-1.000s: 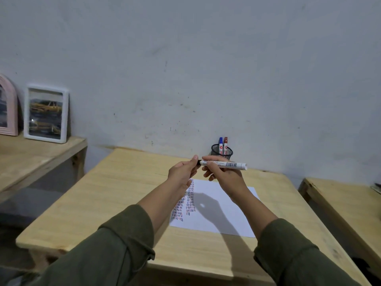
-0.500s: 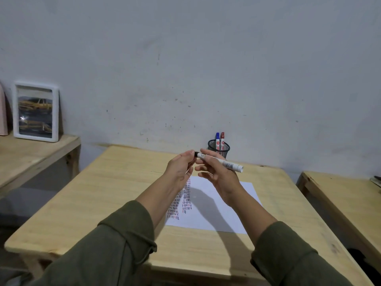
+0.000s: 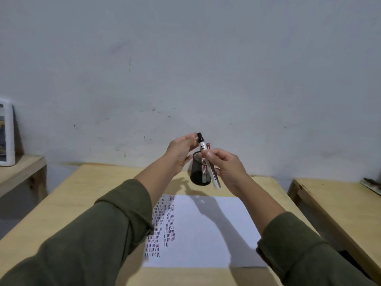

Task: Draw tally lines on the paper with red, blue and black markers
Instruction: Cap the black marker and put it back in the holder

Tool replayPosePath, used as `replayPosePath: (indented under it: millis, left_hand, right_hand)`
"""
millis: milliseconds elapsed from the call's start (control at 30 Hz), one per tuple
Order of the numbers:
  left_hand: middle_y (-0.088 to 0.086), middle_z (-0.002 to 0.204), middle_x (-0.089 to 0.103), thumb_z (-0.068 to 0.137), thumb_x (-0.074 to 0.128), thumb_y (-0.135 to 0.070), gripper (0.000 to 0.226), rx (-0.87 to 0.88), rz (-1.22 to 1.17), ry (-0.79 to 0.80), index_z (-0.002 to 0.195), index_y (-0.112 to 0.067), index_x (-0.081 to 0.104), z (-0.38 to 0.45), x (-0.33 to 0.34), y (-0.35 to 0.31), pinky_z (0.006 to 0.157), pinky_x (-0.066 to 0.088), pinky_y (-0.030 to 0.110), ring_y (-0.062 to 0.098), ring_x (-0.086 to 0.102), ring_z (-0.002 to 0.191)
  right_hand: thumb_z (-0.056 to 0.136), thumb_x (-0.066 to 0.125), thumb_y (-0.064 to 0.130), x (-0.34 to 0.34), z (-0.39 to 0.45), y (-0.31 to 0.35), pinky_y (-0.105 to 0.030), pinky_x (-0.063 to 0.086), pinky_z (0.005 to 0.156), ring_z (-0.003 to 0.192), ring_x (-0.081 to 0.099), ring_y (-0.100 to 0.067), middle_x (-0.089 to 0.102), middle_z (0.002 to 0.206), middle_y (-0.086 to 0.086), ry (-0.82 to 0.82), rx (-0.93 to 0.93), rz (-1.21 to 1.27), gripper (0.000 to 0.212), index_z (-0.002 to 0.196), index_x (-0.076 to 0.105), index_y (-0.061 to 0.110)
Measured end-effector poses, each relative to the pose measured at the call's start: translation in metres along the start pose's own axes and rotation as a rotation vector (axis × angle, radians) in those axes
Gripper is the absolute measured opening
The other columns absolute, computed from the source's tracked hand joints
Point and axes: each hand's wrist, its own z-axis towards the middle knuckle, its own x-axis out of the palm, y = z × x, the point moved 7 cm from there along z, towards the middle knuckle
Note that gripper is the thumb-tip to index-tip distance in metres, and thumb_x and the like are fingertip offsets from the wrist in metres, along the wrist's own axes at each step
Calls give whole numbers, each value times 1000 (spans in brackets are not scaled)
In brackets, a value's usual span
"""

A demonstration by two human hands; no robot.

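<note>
My right hand [image 3: 225, 168] grips a white-barrelled black marker [image 3: 206, 156] by its middle, held steeply tilted with the black cap uppermost, in front of the black mesh pen cup [image 3: 196, 176]. The fingertips of my left hand [image 3: 181, 153] pinch that cap at the top end. A red marker [image 3: 208, 145] pokes up from the cup behind the black one; the blue marker is hidden. The white paper [image 3: 208, 234] lies on the wooden table [image 3: 99, 195] below my arms, with columns of red, blue and black tally lines [image 3: 165, 221] down its left side.
A white picture frame [image 3: 7, 133] leans on the wall on a side table [image 3: 22, 168] at the left. Another wooden table [image 3: 334, 203] stands at the right, close to mine. The grey wall rises right behind the cup.
The marker has swung from lying level to standing nearly upright, cap end up. Both hands have moved forward to the pen cup, with my left fingers staying at the cap.
</note>
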Motion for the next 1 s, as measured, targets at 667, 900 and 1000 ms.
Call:
replayPosePath:
  millis: [667, 900, 1000]
  left_hand:
    - [-1, 145, 49, 87, 61, -35, 56, 46, 813, -88, 140, -23, 45, 81, -26, 69, 107, 34, 30, 20, 48, 130]
    - [0, 139, 55, 87, 62, -34, 47, 119, 862, -54, 133, -29, 53, 84, -21, 71, 109, 32, 32, 22, 43, 134]
    - [0, 137, 57, 87, 62, -30, 44, 125, 837, -66, 131, -27, 56, 83, -20, 70, 106, 33, 28, 20, 46, 132]
  right_hand:
    - [80, 62, 1, -39, 117, -36, -13, 47, 53, 66, 56, -17, 53, 88, -7, -252, -129, -427, 68, 127, 35, 41]
    - [77, 71, 5, -36, 114, -57, -12, 46, 55, 62, 56, -11, 53, 74, -1, -171, -134, -528, 63, 125, 41, 31]
    - [77, 72, 7, -39, 114, -60, -5, 43, 52, 63, 56, -12, 55, 72, -1, -166, -135, -570, 56, 121, 45, 29]
